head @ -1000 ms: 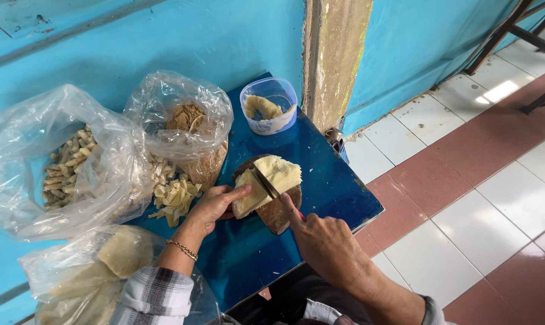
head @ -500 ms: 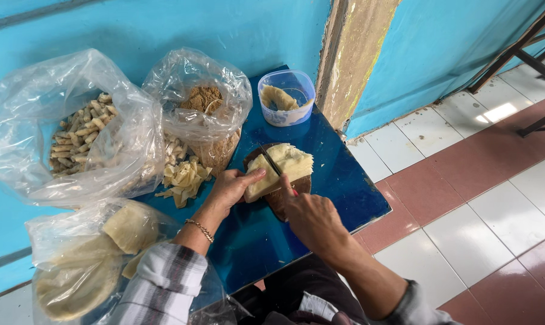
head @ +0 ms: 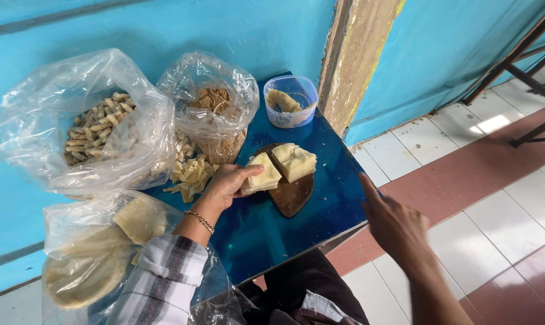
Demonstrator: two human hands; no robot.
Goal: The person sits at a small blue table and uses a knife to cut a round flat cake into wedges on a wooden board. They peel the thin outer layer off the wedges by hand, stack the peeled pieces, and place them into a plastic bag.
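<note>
My left hand (head: 224, 183) grips a pale yellow stack of cut wrapper sheets (head: 263, 176) at the left edge of a round dark wooden board (head: 292, 197). A second, squarer stack (head: 295, 161) lies on the board just to its right. My right hand (head: 393, 225) hovers off the board past the table's right edge, its back toward me and one finger pointing up. No knife shows in it, and its palm side is hidden.
On the glossy blue table (head: 272, 238) stand a bag of rolled snacks (head: 98, 129), a bag of brown filling (head: 215, 102), a bag of round wrappers (head: 86, 271), loose cut pieces (head: 191, 174) and a clear tub (head: 290, 99). Tiled floor and metal legs (head: 525, 66) lie right.
My right hand, which held a knife on the stack, has pulled away to the right off the board. The stack now lies in two parts, with my left hand on the left one.
</note>
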